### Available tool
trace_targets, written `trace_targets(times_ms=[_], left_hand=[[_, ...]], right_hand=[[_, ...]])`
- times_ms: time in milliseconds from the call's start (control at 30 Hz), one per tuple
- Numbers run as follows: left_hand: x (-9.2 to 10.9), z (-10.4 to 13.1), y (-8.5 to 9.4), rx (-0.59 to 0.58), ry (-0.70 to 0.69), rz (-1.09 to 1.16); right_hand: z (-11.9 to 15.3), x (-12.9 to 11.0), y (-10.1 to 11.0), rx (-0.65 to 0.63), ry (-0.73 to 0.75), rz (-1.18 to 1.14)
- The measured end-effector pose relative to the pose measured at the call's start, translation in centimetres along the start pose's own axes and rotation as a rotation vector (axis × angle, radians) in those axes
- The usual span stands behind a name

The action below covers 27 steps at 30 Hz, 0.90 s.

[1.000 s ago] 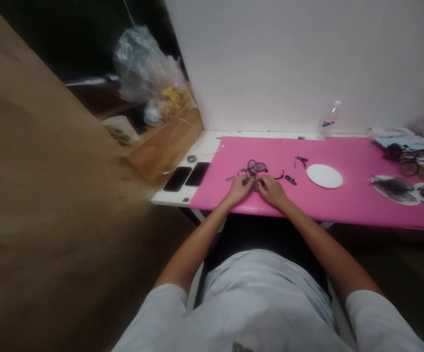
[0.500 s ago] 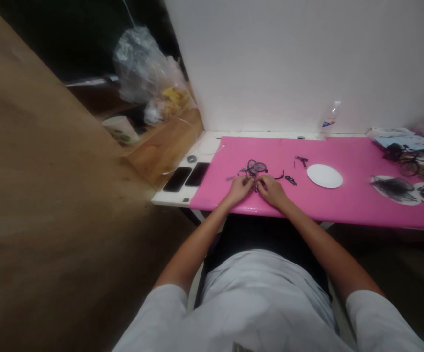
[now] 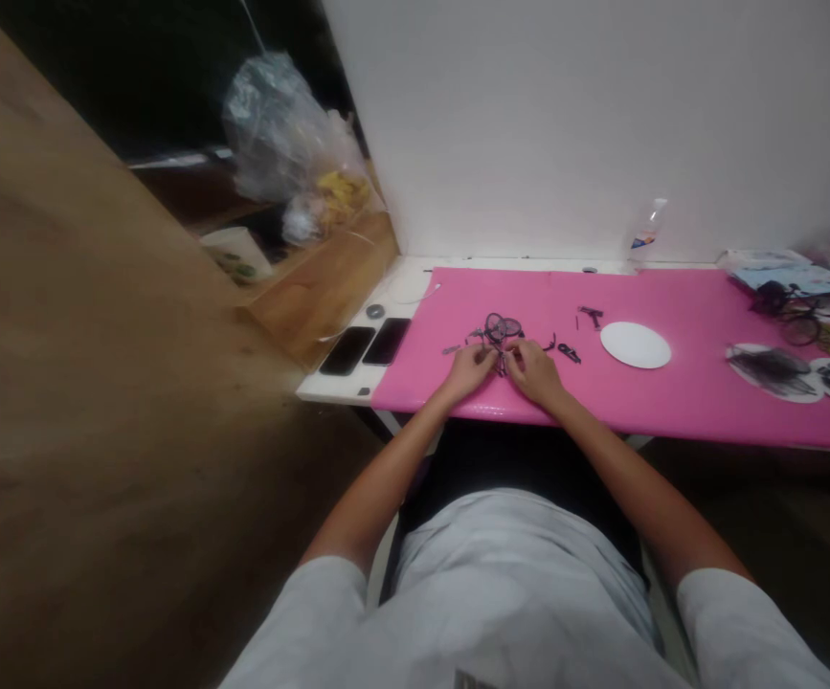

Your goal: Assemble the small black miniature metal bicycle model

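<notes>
Near the front edge of the pink-covered table, my left hand [image 3: 472, 369] and my right hand [image 3: 533, 371] meet, fingertips pinched on a small dark part [image 3: 501, 364] between them. It looks like a piece of a miniature bicycle frame, though the fingers hide much of it. Just beyond the fingertips lie small black spoked wheels [image 3: 502, 327]. Left of them are little grey and black pieces [image 3: 451, 350]. To the right of my right hand are a curved black piece [image 3: 550, 342] and a black part [image 3: 569, 353], with another angular black part [image 3: 591, 317] farther back.
A white plate [image 3: 636, 345] lies on the pink cover [image 3: 702, 411]. Farther right are plates with dark parts [image 3: 773, 371] and a small black model bicycle [image 3: 788, 308]. Two phones [image 3: 347, 351] lie at the left end. A clear bottle [image 3: 648, 226] stands by the wall.
My right hand's fingers have shifted slightly up and the grip has changed a little. My left hand stays nearly in place; the pieces on the table look the same.
</notes>
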<state>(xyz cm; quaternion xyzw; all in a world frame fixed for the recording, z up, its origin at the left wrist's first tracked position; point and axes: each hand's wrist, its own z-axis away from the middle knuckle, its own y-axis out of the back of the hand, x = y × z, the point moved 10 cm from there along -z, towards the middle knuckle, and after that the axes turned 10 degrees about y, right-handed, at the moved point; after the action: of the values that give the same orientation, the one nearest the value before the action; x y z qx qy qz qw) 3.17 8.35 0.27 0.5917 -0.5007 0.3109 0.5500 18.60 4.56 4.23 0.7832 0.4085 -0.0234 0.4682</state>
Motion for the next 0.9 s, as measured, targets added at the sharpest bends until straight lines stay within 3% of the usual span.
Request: trace_targets(times_ms=[900], left_hand=[[0.05,0.01,0.09,0.01,0.023,0.022]], right_hand=[[-0.04,0.15,0.01,0.001,-0.007,0.013]])
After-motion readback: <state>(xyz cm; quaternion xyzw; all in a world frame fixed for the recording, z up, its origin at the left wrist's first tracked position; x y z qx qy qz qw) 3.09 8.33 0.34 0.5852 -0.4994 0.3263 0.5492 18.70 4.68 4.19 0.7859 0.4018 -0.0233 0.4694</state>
